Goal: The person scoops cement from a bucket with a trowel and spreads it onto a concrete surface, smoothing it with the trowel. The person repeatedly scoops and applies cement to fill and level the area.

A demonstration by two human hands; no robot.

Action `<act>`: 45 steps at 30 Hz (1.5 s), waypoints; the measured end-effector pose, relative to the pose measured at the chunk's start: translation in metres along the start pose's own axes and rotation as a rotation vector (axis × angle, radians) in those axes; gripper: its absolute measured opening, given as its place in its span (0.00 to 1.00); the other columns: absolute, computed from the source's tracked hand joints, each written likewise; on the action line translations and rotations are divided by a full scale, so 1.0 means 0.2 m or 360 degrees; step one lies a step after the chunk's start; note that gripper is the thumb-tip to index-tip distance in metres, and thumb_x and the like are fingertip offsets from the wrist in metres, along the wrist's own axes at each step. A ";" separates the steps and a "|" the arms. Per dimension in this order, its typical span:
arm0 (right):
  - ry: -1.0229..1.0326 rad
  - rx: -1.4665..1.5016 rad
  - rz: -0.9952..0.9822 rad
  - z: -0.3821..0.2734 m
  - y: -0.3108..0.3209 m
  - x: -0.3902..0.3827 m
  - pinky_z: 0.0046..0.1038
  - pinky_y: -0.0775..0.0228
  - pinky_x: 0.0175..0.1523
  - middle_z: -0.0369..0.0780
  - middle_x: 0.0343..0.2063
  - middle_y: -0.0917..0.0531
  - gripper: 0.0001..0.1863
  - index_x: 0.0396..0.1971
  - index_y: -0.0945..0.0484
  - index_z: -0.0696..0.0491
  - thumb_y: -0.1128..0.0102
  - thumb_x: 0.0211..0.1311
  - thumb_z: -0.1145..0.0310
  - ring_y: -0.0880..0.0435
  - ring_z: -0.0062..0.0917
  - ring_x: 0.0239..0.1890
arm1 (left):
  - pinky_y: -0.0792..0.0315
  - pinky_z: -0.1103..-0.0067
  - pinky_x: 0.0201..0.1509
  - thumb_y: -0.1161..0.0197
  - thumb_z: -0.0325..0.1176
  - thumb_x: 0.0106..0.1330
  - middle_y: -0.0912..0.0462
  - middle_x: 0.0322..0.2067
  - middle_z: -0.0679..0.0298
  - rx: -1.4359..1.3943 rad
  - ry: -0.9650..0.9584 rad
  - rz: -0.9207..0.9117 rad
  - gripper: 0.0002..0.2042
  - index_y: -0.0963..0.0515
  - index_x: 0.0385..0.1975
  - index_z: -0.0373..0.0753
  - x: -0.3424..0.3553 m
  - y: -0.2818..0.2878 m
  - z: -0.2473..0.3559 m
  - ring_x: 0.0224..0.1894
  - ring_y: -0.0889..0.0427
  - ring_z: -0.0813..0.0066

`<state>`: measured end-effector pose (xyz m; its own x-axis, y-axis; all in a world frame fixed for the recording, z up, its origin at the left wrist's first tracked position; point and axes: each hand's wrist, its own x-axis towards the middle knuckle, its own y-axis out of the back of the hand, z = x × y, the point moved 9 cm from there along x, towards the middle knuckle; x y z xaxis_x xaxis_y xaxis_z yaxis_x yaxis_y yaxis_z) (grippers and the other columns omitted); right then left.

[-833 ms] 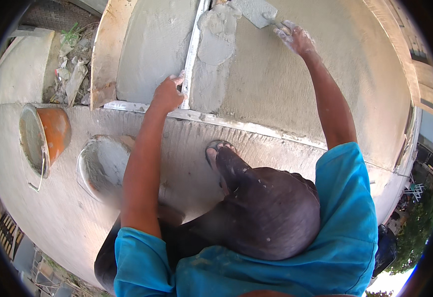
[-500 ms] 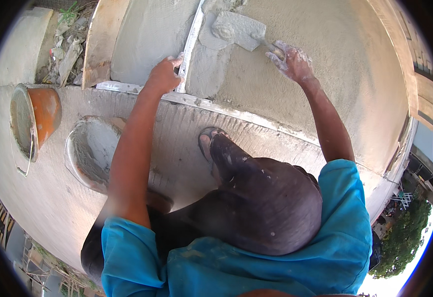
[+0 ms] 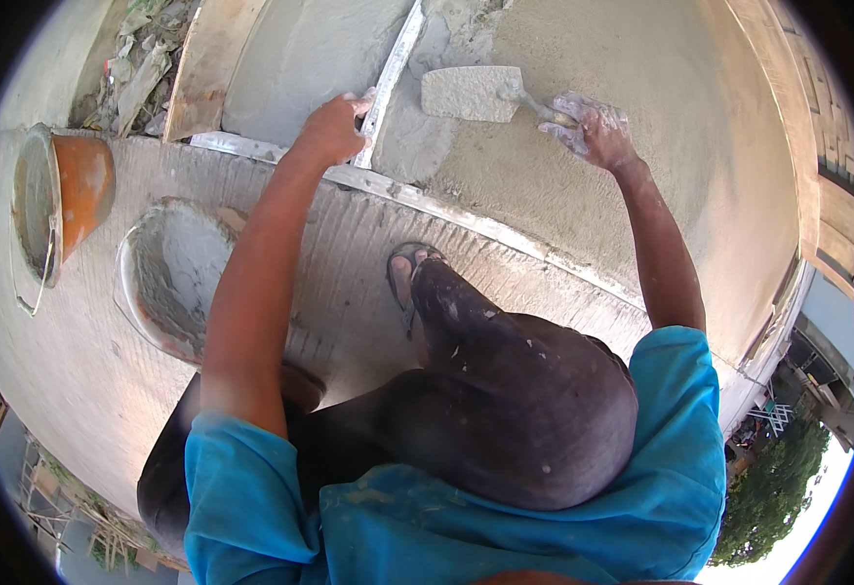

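My right hand (image 3: pixel 593 132), crusted with pale mortar, is closed round the handle of a trowel (image 3: pixel 472 95). The trowel's grey, mortar-coated blade points left, over the wet mortar bed (image 3: pixel 583 58), with its shank side facing up. My left hand (image 3: pixel 334 132) grips the near end of a narrow whitish straight strip (image 3: pixel 393 83). That strip runs away from me across the mortar, between a smoother patch on its left and a rougher one on its right. Its near end meets a long pale edging strip (image 3: pixel 466 221) along the front of the bed.
On the ribbed concrete at my left stand an orange bucket (image 3: pixel 85 185) and a second bucket (image 3: pixel 178 278) smeared with mortar. Rubble (image 3: pixel 144 73) lies beyond, beside a wooden board (image 3: pixel 207 78). A wooden edge (image 3: pixel 783 107) bounds the mortar on the right. My sandalled foot (image 3: pixel 403 278) is near the edging.
The trowel has been turned over, and the lump of mortar on its blade no longer shows. My right hand has shifted slightly right; the left keeps its grip on the strip.
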<state>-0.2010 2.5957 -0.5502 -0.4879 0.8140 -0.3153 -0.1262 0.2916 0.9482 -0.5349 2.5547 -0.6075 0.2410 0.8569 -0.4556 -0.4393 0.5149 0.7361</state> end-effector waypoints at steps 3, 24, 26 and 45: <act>-0.0256 -0.0064 0.0044 0.22 -0.05 0.13 0.47 0.37 0.62 0.33 0.57 0.26 0.33 0.58 0.32 0.37 0.53 0.58 0.33 0.28 0.34 0.59 | 0.35 0.72 0.61 0.32 0.32 0.50 0.33 0.59 0.50 -0.0042 -0.0040 -0.0030 0.31 0.30 0.58 0.43 0.01 0.00 0.04 0.57 0.29 0.55; 0.0060 -0.0070 -0.0960 -0.57 -0.28 -0.22 0.44 0.49 0.70 0.26 0.70 0.52 0.24 0.65 0.48 0.22 0.66 0.70 0.49 0.45 0.34 0.69 | 0.29 0.73 0.52 0.33 0.29 0.51 0.36 0.61 0.47 -0.0077 0.0000 -0.0069 0.31 0.31 0.59 0.41 0.01 -0.01 0.01 0.38 0.19 0.64; 0.0090 -0.0125 -0.1123 -0.61 -0.25 -0.26 0.45 0.48 0.70 0.25 0.70 0.51 0.24 0.66 0.49 0.22 0.66 0.70 0.49 0.45 0.33 0.69 | 0.28 0.73 0.50 0.33 0.28 0.51 0.36 0.61 0.46 -0.0148 0.0013 -0.0117 0.32 0.32 0.60 0.43 0.02 -0.01 0.00 0.35 0.18 0.64; -0.0544 -0.0027 -0.0257 0.14 0.03 0.30 0.50 0.53 0.69 0.30 0.64 0.36 0.35 0.64 0.41 0.31 0.65 0.61 0.31 0.38 0.31 0.66 | 0.33 0.71 0.61 0.33 0.31 0.50 0.30 0.57 0.50 -0.0223 0.0028 -0.0149 0.29 0.29 0.57 0.43 0.01 -0.02 0.01 0.56 0.28 0.54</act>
<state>-0.2057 2.6602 -0.5647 -0.1443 0.8797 -0.4531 -0.1937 0.4240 0.8847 -0.5316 2.5544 -0.6103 0.2721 0.8041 -0.5285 -0.5322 0.5833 0.6136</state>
